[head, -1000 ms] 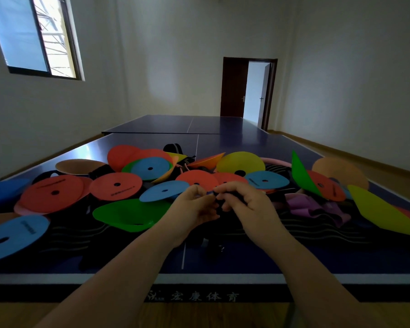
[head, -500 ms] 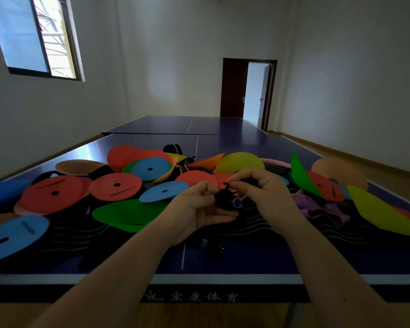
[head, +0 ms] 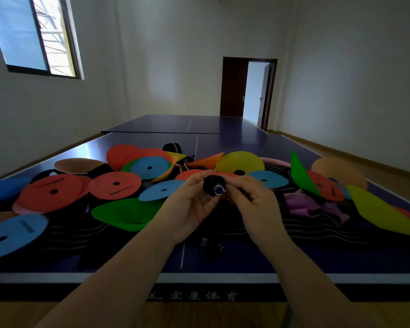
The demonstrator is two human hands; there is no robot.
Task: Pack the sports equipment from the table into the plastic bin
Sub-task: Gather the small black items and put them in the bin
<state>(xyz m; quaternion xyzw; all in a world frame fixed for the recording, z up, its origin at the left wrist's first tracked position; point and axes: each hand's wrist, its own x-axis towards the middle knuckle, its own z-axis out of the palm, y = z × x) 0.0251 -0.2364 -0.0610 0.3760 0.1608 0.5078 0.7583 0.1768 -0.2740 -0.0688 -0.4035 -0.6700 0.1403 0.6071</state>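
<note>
Both my hands hold one small black rolled bundle (head: 213,185) with a metal ring on its end, raised above the near half of the blue table (head: 223,259). My left hand (head: 187,207) cups it from below-left with curled fingers. My right hand (head: 253,200) pinches its right end. Behind and around lie several flat marker discs: red (head: 115,185), light blue (head: 12,233), green (head: 126,213), yellow (head: 239,162). Black straps (head: 64,230) lie under them. No plastic bin is in view.
A purple band (head: 313,207) lies crumpled at the right beside a bent yellow disc (head: 384,214) and an orange one (head: 336,169). The table's white front edge (head: 199,278) is near me. A second table (head: 187,123) stands beyond, with an open door (head: 256,95) behind.
My hands have lifted the black bundle higher off the table and turned it, so its ringed end now faces me. The discs have not moved.
</note>
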